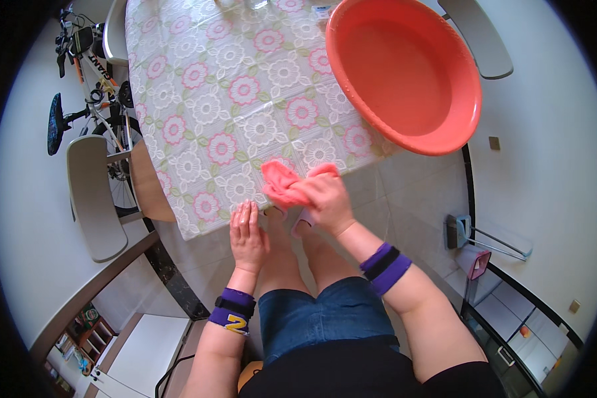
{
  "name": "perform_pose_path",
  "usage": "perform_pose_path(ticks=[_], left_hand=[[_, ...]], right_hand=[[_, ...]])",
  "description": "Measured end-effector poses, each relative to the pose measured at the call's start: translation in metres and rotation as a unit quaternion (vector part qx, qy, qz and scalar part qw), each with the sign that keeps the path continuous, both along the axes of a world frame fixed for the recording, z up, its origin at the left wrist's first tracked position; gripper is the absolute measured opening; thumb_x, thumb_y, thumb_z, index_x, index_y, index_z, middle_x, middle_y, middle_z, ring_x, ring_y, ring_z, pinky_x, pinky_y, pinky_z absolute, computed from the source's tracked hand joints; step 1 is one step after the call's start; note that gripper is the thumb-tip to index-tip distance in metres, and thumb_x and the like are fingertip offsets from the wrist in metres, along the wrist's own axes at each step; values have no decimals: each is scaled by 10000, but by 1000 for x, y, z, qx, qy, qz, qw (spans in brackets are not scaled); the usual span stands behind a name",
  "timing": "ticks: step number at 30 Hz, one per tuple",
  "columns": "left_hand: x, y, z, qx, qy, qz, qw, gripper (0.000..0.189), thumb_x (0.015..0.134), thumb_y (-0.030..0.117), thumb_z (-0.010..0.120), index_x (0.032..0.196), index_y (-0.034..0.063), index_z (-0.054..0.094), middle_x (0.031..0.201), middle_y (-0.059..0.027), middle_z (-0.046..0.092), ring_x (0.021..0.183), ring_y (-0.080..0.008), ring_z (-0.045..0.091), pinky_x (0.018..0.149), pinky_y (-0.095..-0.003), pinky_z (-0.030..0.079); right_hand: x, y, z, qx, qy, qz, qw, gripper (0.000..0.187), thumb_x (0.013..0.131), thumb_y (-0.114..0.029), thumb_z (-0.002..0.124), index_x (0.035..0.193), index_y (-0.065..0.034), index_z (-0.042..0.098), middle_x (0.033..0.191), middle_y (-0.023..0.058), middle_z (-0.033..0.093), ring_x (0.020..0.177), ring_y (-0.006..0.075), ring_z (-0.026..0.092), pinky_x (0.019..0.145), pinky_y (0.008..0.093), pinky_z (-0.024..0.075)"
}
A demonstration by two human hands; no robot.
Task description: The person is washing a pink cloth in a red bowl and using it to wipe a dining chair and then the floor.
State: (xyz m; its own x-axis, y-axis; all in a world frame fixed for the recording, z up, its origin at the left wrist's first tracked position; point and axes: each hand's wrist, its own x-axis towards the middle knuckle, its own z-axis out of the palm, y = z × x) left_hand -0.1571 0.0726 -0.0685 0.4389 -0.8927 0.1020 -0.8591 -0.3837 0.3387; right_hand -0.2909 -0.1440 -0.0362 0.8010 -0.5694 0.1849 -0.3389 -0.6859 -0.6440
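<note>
My right hand (324, 199) grips a bunched pink cloth (280, 183) at the near edge of the table. The cloth lies over the floral tablecloth (261, 127), which has pink and white flowers with green leaves. My left hand (246, 234) rests at the same edge, its fingertips on the tablecloth and nothing in it. To the right of the cloth stands a large coral-red plastic basin (403, 74), overlapping the table's right side. Water seems to fill its lower part, and droplets dot its rim.
A chair (97, 199) and a bicycle (104, 89) stand left of the table. Another chair back (480, 40) rises behind the basin. A broom (458, 231) and a pink bin (472, 261) are by the right wall. At the table's far end lies a small packet (322, 12).
</note>
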Motion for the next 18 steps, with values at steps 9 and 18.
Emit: perform_pose_path(ticks=[9, 18], left_hand=[[-3, -6, 2, -15, -1, 13, 1000, 681, 742, 50, 559, 1408, 0, 425, 1434, -147, 437, 1365, -324, 377, 1169, -465, 297], [10, -13, 36, -82, 156, 66, 982, 538, 756, -18, 571, 1292, 17, 536, 1284, -161, 546, 1248, -372, 468, 1087, -466, 351]], right_hand=[[21, 34, -11, 9, -34, -58, 998, 334, 697, -88, 658, 1023, -145, 706, 970, 35, 660, 941, 252, 600, 858, 401, 454], [14, -2, 13, 115, -66, -120, 984, 547, 739, -38, 651, 1268, -167, 608, 1102, 81, 574, 1044, 296, 543, 935, 438, 425]])
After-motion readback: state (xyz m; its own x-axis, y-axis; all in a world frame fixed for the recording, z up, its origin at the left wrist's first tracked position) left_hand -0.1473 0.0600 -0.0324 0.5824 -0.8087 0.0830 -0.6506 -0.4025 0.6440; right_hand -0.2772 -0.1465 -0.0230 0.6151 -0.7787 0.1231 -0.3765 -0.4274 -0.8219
